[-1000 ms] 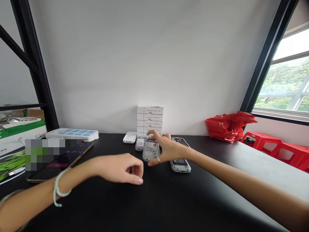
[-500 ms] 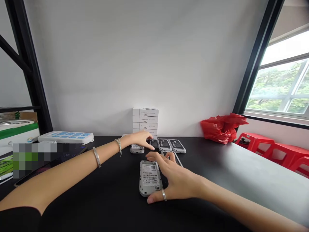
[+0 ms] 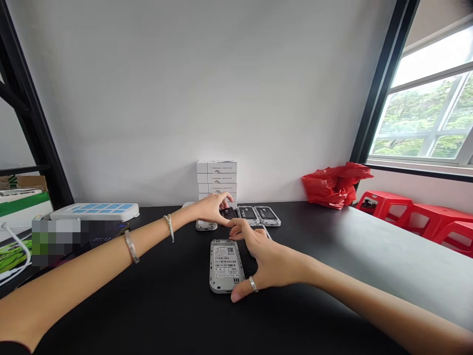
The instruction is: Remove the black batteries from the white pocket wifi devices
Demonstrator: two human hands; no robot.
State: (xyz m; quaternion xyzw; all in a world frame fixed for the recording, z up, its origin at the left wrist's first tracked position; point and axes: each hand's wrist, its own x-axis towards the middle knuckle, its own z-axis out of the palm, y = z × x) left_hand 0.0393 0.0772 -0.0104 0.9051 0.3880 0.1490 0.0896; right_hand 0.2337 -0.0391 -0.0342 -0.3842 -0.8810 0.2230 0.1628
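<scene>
A grey handheld electronic device point(image 3: 225, 266) lies on the black table with its barcode label facing up. My right hand point(image 3: 262, 256) spans it, thumb at the near end and fingertips at the far end. Those fingers also reach a partly hidden device point(image 3: 261, 229) behind it. My left hand point(image 3: 211, 209) rests with its fingers apart on a black device point(image 3: 228, 214) in the back row. Two grey-framed devices with dark panels point(image 3: 257, 215) lie to its right, and a smaller pale device point(image 3: 206, 226) lies below its palm.
A stack of white boxes point(image 3: 216, 180) stands against the wall behind the devices. To the left are a white power strip point(image 3: 94, 211) and a phone point(image 3: 107, 239), partly pixelated. A red plastic bag point(image 3: 334, 185) sits at the back right, with red stools point(image 3: 384, 204) beyond the table.
The grey device has gone from raised in my right hand to lying on the table nearer me. My left hand has moved from the table's front to the back row.
</scene>
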